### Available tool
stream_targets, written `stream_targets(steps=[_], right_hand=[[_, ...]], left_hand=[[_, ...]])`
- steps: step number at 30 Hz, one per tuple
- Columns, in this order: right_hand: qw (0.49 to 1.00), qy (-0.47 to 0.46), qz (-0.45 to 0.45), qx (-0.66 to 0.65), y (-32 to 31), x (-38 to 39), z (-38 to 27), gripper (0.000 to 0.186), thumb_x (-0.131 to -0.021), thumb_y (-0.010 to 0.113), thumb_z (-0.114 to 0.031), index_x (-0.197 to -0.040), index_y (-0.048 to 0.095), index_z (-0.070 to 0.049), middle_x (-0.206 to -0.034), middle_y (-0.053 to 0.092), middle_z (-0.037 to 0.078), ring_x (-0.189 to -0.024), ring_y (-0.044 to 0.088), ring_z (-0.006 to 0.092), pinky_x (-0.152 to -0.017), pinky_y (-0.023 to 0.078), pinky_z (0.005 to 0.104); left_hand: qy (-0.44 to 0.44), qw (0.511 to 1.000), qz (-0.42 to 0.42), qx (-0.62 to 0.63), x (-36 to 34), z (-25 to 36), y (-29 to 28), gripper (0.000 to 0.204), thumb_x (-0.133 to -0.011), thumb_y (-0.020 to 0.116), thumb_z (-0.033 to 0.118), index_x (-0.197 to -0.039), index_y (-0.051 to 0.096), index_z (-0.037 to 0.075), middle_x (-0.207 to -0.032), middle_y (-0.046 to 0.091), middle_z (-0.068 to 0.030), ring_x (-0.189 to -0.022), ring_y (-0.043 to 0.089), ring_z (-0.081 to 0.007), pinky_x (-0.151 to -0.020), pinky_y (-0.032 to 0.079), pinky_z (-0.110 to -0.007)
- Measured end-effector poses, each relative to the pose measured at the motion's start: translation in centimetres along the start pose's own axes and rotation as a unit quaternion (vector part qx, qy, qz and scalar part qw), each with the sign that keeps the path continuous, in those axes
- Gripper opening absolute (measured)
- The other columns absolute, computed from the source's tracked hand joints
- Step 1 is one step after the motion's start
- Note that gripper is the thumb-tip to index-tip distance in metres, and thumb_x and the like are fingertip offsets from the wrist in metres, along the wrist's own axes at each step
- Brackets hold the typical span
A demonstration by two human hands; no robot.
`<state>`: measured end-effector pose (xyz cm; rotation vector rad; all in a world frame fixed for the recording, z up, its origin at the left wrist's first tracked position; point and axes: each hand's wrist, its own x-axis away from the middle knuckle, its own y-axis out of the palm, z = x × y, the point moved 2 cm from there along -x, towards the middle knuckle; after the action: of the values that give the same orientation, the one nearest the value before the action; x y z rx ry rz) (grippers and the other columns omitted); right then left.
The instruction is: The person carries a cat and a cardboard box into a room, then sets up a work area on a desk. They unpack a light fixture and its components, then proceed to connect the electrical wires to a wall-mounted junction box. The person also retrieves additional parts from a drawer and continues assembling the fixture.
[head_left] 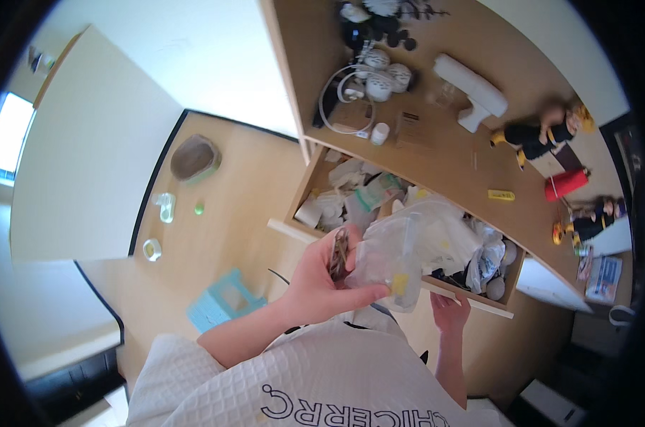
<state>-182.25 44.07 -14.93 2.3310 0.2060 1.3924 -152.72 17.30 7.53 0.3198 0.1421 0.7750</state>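
My left hand [315, 281] is closed around a translucent plastic bag [390, 260] with a yellow patch on it. The same hand also holds a small brown bundle [338, 256] against the palm; its kind is hard to make out. Below the bag is an open wooden drawer [283, 229], packed with white and clear plastic bags [368, 196], wrappers and other small items. My right hand [450, 309] is at the drawer's front panel [479, 306] on the right, its fingers curled against the lower edge and partly hidden by it.
On the wooden top stand a white gun-shaped device [472, 89], white round objects with a cable [379, 78], two figurines [539, 135], a red cylinder [568, 183] and a yellow item [501, 194]. A blue plastic stool [226, 302] and a brown basin [196, 158] are on the floor.
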Motion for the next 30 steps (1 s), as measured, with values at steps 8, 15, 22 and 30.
stream_targets(steps=[8,15,22,30], right_hand=[[0.992,0.025,-0.114,0.053,3.8,-7.5,-4.0,0.038,-0.087,0.058,-0.015,-0.113,0.051,0.013,-0.121,0.055,0.024,-0.121,0.056,0.039,-0.113,0.046,0.0511],[0.972,0.062,-0.204,0.103,7.4,-12.0,-7.3,0.039,-0.087,0.054,-0.011,-0.115,0.05,0.016,-0.12,0.055,0.027,-0.123,0.056,0.0436,-0.113,0.046,0.0538],[0.975,0.0,-0.201,0.1,10.6,-12.6,-6.7,0.04,-0.094,0.052,-0.014,-0.125,0.052,0.013,-0.137,0.054,0.022,-0.143,0.043,0.0354,-0.121,0.035,0.0529],[0.513,0.29,-0.708,0.389,12.6,17.7,13.4,0.056,-0.098,0.065,-0.031,-0.139,0.051,0.005,-0.133,0.062,0.02,-0.12,0.063,0.03,-0.1,0.052,0.0479]], left_hand=[[0.054,0.992,0.089,-0.069,4.2,0.4,3.7,0.046,-0.08,0.086,0.007,-0.085,0.04,0.012,-0.074,0.04,0.0083,-0.06,0.039,0.0015,-0.052,0.028,-0.02],[-0.007,0.974,0.211,-0.086,8.6,-2.1,8.7,0.051,-0.077,0.088,0.005,-0.083,0.038,0.013,-0.075,0.047,0.0074,-0.064,0.04,-0.0001,-0.054,0.028,-0.02],[0.031,0.958,0.284,-0.008,14.8,-3.7,11.3,0.049,-0.079,0.086,0.006,-0.082,0.038,0.013,-0.073,0.046,0.0071,-0.062,0.038,-0.0005,-0.053,0.028,-0.021],[0.072,0.916,0.383,-0.1,28.9,-2.2,9.8,0.046,-0.08,0.085,0.004,-0.083,0.04,0.011,-0.073,0.048,0.0065,-0.063,0.041,-0.0004,-0.053,0.03,-0.021]])
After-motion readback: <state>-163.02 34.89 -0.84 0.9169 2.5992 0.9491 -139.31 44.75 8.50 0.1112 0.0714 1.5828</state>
